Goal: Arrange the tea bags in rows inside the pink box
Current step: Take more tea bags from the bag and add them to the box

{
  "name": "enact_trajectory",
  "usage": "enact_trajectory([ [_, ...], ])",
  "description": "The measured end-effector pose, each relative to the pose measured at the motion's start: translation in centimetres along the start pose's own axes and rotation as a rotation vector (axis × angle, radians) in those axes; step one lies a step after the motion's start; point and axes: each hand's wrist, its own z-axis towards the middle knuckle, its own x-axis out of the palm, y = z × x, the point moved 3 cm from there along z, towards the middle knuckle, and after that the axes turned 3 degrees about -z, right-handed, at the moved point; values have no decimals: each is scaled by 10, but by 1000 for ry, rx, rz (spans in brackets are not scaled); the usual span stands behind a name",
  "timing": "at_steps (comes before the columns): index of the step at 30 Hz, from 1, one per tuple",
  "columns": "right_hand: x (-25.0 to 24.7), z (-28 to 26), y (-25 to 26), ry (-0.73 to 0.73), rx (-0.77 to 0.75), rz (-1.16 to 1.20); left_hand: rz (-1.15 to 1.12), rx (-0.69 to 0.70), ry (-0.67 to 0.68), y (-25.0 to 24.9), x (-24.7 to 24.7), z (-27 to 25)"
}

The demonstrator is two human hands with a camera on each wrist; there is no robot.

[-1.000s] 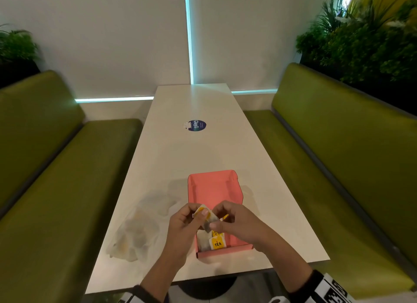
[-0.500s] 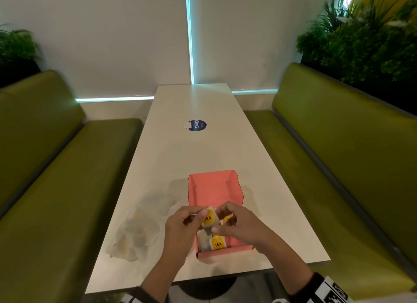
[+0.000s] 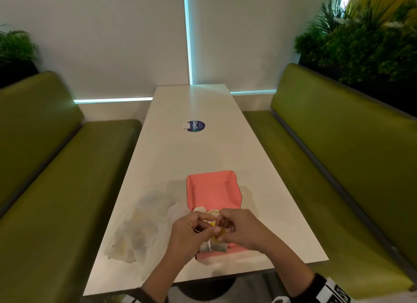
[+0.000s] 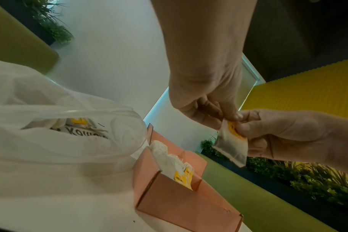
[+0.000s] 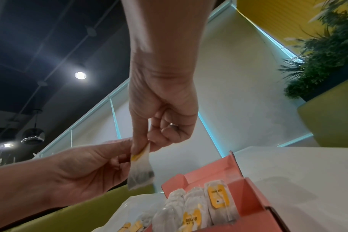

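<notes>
While one tea bag (image 4: 231,146) is pinched by both the left hand (image 3: 187,234) and right hand (image 3: 242,229) above the pink box (image 3: 212,190), its string could be snagged and the row disturbed

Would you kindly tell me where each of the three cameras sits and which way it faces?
Head: worn on the head, facing forward and down the long white table at the open pink cardboard box; both forearms and hands show.
Left wrist: low by the clear plastic bag, looking up along the left hand; the right hand enters.
Right wrist: low, looking up along the right hand; the left hand enters.
Shared: both wrist views show the small white paper tea bag pinched by both hands above the box.
</notes>
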Motion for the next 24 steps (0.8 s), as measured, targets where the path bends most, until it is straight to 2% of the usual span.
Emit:
enact_trajectory([
  [3,-3,5,-10,-77,71,-147,107,-2,-73,10,-4,3],
  [6,-11,9,-27,-160,194,-301,372,-14,-164,27,-12,5],
  [10,-7,17,-49,-150,282,-294,608,-193,15,55,-12,2],
  [12,-1,22,-54,-114,313,-288,618,-245,52,59,-12,-1],
  [17,16,40,-59,-55,312,-309,672,-269,74,53,-13,-3],
  [24,23,52,-58,-212,368,-243,660,-307,77,50,-12,-4],
])
